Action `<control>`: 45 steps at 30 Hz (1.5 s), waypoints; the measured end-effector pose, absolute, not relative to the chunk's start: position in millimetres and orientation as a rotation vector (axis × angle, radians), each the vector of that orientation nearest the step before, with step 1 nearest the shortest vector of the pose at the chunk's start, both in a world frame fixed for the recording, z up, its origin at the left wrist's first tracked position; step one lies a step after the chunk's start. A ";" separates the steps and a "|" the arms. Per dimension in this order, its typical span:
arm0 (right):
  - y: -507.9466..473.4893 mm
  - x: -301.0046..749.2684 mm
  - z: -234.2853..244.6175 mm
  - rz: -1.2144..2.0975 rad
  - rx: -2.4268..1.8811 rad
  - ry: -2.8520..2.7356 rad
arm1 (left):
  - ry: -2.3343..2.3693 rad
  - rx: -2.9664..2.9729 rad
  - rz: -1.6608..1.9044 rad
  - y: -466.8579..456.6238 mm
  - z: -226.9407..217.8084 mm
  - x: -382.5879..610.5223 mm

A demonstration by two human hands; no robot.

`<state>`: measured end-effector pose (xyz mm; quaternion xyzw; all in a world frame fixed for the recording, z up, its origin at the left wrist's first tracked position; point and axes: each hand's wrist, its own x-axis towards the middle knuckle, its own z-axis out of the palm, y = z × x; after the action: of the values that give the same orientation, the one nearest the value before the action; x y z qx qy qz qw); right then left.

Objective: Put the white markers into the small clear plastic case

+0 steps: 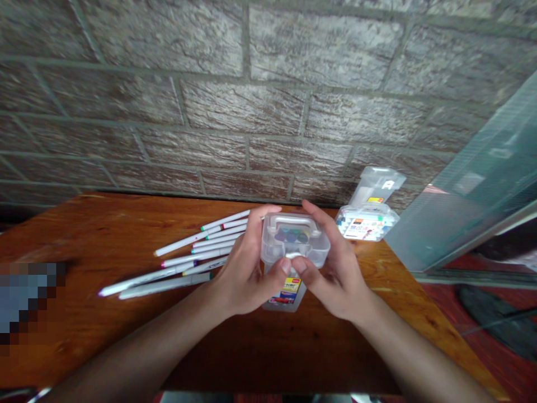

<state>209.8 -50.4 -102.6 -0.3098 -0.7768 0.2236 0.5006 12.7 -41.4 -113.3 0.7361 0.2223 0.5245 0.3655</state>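
Note:
Both hands hold a clear plastic marker case upright above the wooden table. My left hand wraps its left side and my right hand wraps its right side, thumbs meeting at the front by the lid's clasp. Coloured marker caps show through the lid under its handle. A yellow and red label shows on the case's lower front.
Several white markers with coloured ends lie loose to the left. A second clear marker case, lid up, stands at the back right by the brick wall. A glass panel borders the table's right edge.

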 end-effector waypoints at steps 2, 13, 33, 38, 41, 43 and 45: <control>-50.0 210.1 -102.0 0.537 -0.751 -1.883 | 0.574 1.918 1.342 -40.4 -112.9 11.7; -49.7 214.5 -99.0 0.522 -0.756 -1.935 | 0.585 1.914 1.324 -38.5 -115.4 8.8; -49.9 214.0 -98.2 0.476 -0.752 -1.943 | 0.544 1.869 1.340 -37.7 -117.6 10.0; -50.3 213.1 -97.2 0.478 -0.753 -1.939 | 0.561 1.864 1.335 -37.3 -118.8 10.0; -50.9 212.8 -97.0 0.496 -0.761 -1.933 | 0.563 1.852 1.324 -37.3 -119.1 9.4; -51.5 213.0 -96.9 0.510 -0.767 -1.933 | 0.574 1.852 1.318 -37.5 -119.0 9.1; -52.0 213.5 -97.0 0.516 -0.768 -1.942 | 0.579 1.856 1.315 -37.7 -118.7 9.1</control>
<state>213.5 -52.0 -97.0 -0.3142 -0.7943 0.2111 0.4752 9.1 -37.7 -118.7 0.7291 0.2274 0.5167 0.3869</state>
